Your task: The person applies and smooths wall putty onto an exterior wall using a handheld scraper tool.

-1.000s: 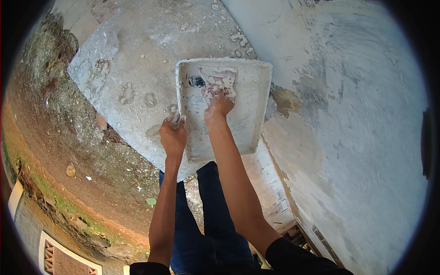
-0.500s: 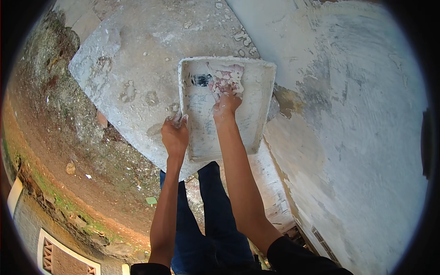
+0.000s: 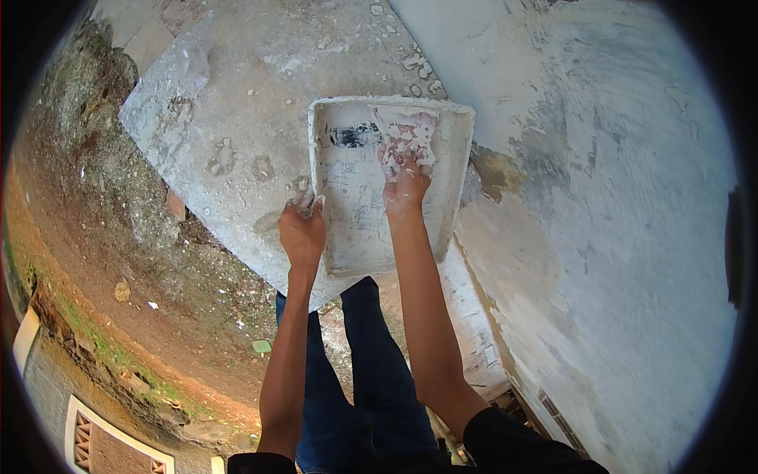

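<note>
A shallow rectangular tray [image 3: 359, 229], crusted with white putty, lies in front of me. My right hand [image 3: 407, 187] is closed around the near end of a flat reddish scraper [image 3: 410, 130], which widens away from my fingers and is smeared with thick white putty. The scraper is inside the tray, over its far part. At the tray's left rim, my left hand [image 3: 302, 231] is closed, thumb and fingers pinching the edge. White putty coats the fingertips of both hands. Beside the scraper, a dark patch [image 3: 358, 136] shows through the white on the tray floor.
Under the tray is a pale, splattered slab [image 3: 237, 103] with dried lumps on it. A wall [image 3: 600, 237] with patchy grey and white coating rises on the right. Soil and rubble [image 3: 150, 229] lie to the left, with a small green piece [image 3: 261, 346]. My legs [image 3: 367, 347] stand close below.
My right hand and the scraper have moved a little to the right across the tray, uncovering more of the dark patch. My left hand stays at the rim.
</note>
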The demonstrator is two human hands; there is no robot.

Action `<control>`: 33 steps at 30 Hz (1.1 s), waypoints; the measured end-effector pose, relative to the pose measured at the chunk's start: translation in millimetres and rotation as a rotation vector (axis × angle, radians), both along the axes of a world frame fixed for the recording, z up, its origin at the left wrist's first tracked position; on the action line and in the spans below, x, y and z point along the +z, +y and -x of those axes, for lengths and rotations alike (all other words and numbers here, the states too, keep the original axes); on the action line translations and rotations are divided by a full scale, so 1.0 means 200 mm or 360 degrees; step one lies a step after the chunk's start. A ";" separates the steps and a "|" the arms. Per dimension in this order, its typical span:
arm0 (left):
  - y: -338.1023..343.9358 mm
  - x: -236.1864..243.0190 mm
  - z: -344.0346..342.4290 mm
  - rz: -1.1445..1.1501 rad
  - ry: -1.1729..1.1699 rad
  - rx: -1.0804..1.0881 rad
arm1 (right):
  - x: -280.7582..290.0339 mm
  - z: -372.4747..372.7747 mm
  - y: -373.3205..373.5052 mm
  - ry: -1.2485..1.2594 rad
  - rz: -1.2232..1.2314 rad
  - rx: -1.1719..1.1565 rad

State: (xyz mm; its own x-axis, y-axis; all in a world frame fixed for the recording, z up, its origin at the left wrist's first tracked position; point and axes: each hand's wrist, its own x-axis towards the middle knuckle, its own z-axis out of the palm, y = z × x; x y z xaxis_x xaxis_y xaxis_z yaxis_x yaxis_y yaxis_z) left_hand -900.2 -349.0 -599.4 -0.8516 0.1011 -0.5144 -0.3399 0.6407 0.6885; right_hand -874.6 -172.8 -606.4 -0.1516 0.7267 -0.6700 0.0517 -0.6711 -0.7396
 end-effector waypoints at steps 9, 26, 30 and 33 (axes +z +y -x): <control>0.00 0.01 0.01 0.0109 -0.0041 -0.0040 | 0.14 -0.07 0.07 -0.0029 0.0048 0.0044; -0.01 -0.01 0.00 -0.0001 -0.0024 -0.0006 | 0.14 -0.12 0.18 0.0199 -0.0352 0.0030; 0.00 -0.01 0.00 0.0032 -0.0018 -0.0021 | 0.15 -0.17 0.16 0.0189 -0.0411 0.0093; 0.00 -0.02 0.00 0.0031 -0.0001 -0.0020 | 0.14 -0.26 0.15 0.0077 -0.0492 0.0110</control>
State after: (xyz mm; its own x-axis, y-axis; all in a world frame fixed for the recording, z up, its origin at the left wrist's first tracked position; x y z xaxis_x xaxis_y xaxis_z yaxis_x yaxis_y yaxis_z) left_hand -899.7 -348.8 -603.4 -0.8499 0.1018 -0.5170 -0.3320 0.6584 0.6755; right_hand -822.4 -142.6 -577.7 -0.2338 0.8816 -0.4100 0.0493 -0.4103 -0.9106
